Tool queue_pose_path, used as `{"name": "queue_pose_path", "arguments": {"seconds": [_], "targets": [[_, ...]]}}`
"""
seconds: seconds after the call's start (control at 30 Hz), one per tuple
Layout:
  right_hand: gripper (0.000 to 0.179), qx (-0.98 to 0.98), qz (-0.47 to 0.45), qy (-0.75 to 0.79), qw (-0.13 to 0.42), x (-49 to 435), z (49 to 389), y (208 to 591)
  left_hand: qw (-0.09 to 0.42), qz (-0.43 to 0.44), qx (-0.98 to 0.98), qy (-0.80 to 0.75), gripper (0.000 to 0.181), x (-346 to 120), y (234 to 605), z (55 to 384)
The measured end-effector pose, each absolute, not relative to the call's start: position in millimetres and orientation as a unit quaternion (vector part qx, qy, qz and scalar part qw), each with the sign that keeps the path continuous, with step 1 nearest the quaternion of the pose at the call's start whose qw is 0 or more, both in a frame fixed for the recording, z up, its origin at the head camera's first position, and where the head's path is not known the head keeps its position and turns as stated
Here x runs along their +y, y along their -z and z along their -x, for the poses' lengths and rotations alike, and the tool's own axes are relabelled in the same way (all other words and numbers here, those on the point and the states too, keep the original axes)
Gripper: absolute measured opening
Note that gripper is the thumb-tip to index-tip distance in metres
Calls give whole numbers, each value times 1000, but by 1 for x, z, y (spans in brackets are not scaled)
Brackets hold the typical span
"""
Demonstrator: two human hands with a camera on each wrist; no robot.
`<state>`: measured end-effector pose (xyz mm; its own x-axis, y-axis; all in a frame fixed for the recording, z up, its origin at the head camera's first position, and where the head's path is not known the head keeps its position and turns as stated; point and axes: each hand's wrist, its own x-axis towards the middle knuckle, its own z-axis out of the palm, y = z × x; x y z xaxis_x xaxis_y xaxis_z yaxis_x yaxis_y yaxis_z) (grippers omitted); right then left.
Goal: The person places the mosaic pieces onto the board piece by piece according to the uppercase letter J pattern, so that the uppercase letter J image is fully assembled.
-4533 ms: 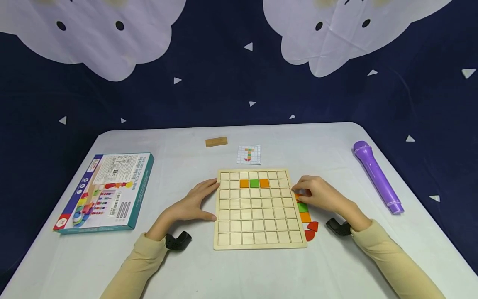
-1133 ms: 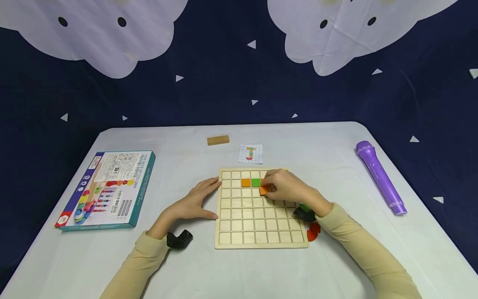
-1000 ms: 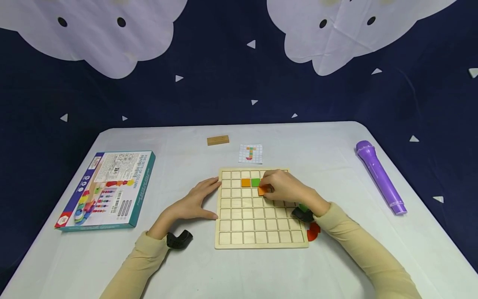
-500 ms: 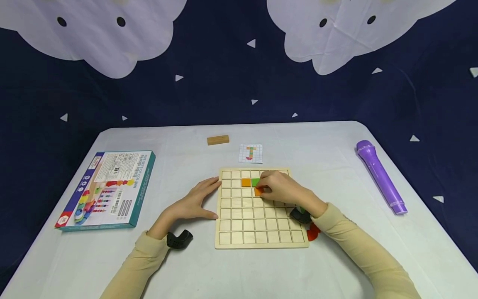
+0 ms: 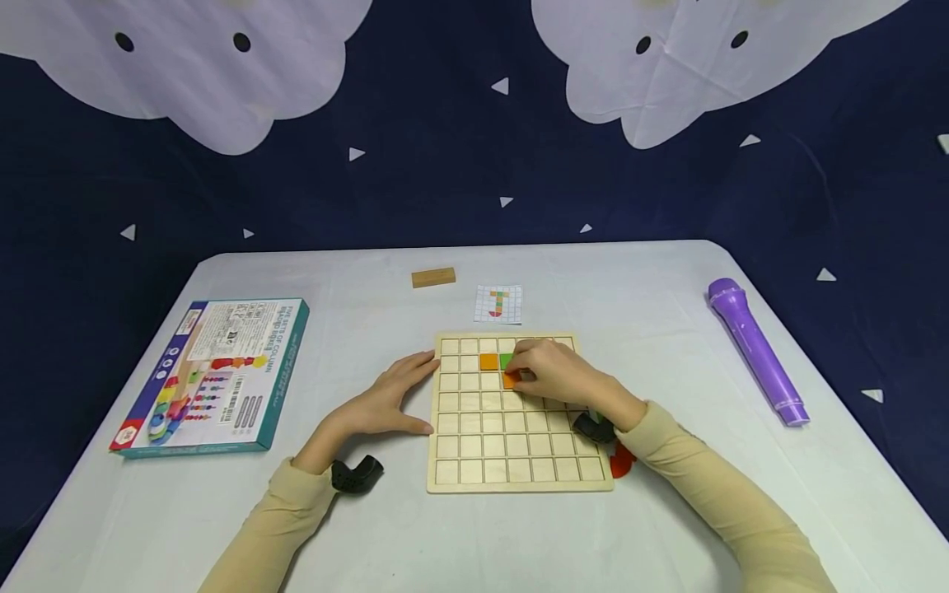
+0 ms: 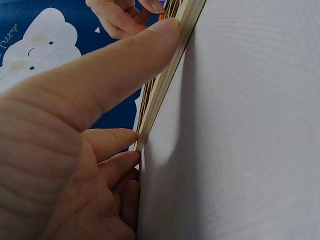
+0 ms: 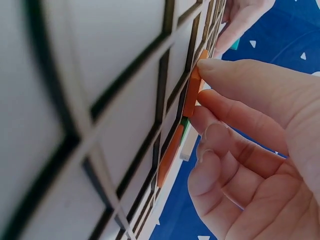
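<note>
A wooden grid board (image 5: pixel 482 471) lies on the white table. My right hand (image 5: pixel 563 375) pinches an orange square tile (image 5: pixel 509 380) between thumb and finger. The tile is at the board's third row, just below a green tile (image 5: pixel 506 361) in the second row; in the right wrist view the held tile (image 7: pixel 192 95) looks slightly tilted against the grid. Left of the green one sits another orange tile (image 5: pixel 488 361); a further orange tile (image 7: pixel 170 155) shows in the right wrist view. Along the board's left edge, my left hand (image 5: pixel 381 403) rests with straight fingers touching it.
Behind the board lie a pattern card (image 5: pixel 498 305) and a small wooden block (image 5: pixel 433 277). Red pieces (image 5: pixel 621 461) lie at the board's right edge, partly hidden by my right forearm. A toy box (image 5: pixel 215 375) is at left, a purple tube (image 5: pixel 756 350) at right.
From the pile at the board's right, my right hand has brought an orange tile over the grid, then shifted it slightly left under the green tile. The left hand has stayed put.
</note>
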<state>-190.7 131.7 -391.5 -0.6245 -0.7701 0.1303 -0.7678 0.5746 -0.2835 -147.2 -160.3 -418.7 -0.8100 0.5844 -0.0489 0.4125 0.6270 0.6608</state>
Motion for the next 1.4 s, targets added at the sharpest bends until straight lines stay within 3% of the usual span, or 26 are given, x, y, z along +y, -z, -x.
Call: {"name": "queue_pose_path", "arguments": {"seconds": [0.5,1.4], "targets": [[12,883,437,170,-9,135,187,389,127,-280,893,-329,96,-161,421,148],[15,907,374,191,-29,204,164,383,122,-281,891,-334,96,-160,422,147]]}}
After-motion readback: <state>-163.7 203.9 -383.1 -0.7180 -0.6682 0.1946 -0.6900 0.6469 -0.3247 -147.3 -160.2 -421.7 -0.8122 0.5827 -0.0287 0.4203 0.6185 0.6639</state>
